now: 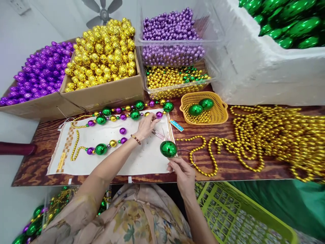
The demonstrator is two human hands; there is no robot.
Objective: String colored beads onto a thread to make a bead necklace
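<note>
My right hand (184, 174) is closed just below a large shiny green oval bead (168, 149), which sits on a thin wire. The wire's tip sticks out above the bead, and a loop of it curves out to the right. Farther forward, the fingers of my left hand (146, 128) are closed at a purple bead (159, 115) in a strung line of green, purple and gold beads. Small snips (158, 135) lie beside that hand. On the white cloth (142, 159) rest a loose purple bead (123, 130) and a short beaded strand around a green bead (101, 149).
Behind the cloth stand boxes of purple beads (43, 74) and gold beads (104, 51), plus clear bins (175, 42). An orange basket (220, 113) holds green ovals. Gold bead chains (279, 142) pile at right. A foam box (269, 78) and green crate (228, 203) flank the table.
</note>
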